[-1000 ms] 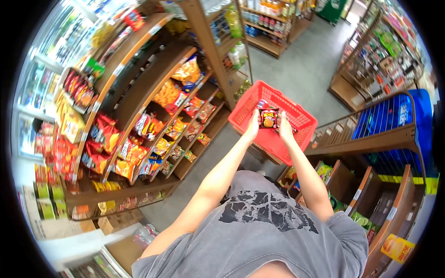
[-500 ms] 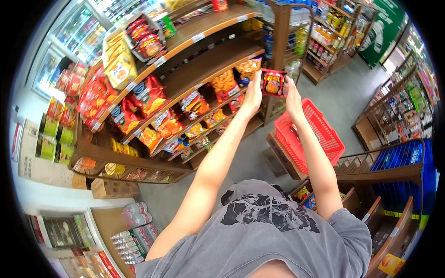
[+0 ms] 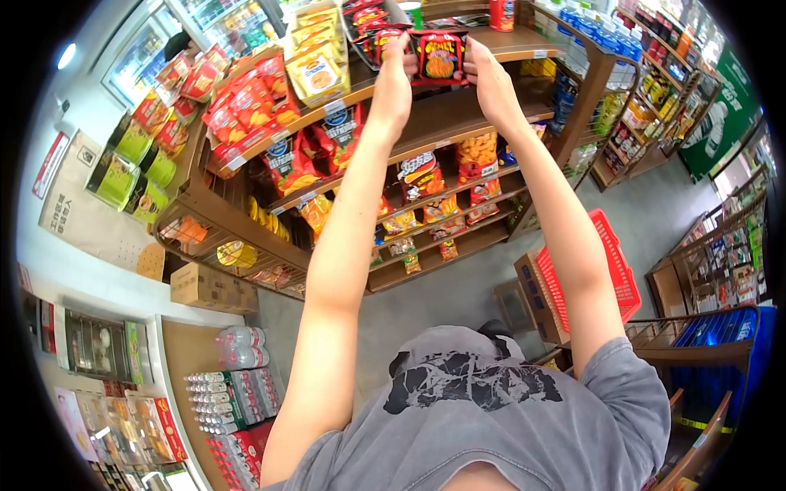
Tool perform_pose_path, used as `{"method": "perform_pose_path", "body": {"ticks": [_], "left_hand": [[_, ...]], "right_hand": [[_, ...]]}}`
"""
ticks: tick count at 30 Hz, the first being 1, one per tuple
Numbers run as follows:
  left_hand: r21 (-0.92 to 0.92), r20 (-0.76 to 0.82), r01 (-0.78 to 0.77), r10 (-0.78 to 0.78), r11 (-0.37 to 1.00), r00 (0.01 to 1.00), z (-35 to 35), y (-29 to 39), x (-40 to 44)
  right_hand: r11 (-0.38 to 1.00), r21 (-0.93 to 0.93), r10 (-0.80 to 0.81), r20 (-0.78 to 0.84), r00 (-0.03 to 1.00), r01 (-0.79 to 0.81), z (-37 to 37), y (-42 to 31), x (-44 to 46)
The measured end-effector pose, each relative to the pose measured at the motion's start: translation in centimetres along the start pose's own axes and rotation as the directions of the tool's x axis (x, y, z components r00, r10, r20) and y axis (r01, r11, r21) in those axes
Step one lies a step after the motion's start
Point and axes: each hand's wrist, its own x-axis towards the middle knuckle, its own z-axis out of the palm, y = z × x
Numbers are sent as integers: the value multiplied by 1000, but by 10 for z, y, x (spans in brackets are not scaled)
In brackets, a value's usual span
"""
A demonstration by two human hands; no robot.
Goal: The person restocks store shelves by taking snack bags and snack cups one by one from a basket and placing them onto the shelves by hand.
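Observation:
Between my two hands a small dark red and black snack packet with an orange picture (image 3: 440, 57) is held upright. My left hand (image 3: 394, 86) grips its left edge and my right hand (image 3: 490, 80) its right edge. Both arms reach out to the top of the snack shelf (image 3: 524, 42). Just left of the packet, an open box of similar dark red packets (image 3: 368, 24) stands on the top shelf. Beside that box is a box of yellow packets (image 3: 318, 69). A red can (image 3: 502, 15) stands to the right of my hands.
A red basket (image 3: 626, 282) sits on a cardboard box (image 3: 536, 299) at the right, partly behind my right arm. Bags of chips (image 3: 422, 176) fill the lower shelves. Bottle packs (image 3: 241, 348) stand at lower left. Part of a person's head (image 3: 176, 45) shows behind the shelf.
Both hands have carried the packet from over the red basket up to the top shelf, beside the box of similar packets. The view has turned left, so the basket now appears lower right.

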Motion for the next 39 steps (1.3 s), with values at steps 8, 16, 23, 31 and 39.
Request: {"method": "perform_pose_path", "body": {"ticks": [8,16,23,31,39], "left_hand": [[48,-65,-25,28,999,997,-54,21,25],[47,-105,37,-32,998,994,-61,-7,51],[3,-34,215,-215,977,976,-57,-25,66],[-34,-136,258,-260,966,956,-39,-26,72],[230,-249,230,-172,945,953,-36,-43,79]], "right_hand": [[990,-94,-94,101,990,104,50,-13,58],[998,-50,-15,266,964,30,58,23,101],[968,-243,20,318,948,61,57,47,115],[934,-337,41,435,899,121,48,33,121],[845,-385,-94,575,813,370,51,43,126]]}}
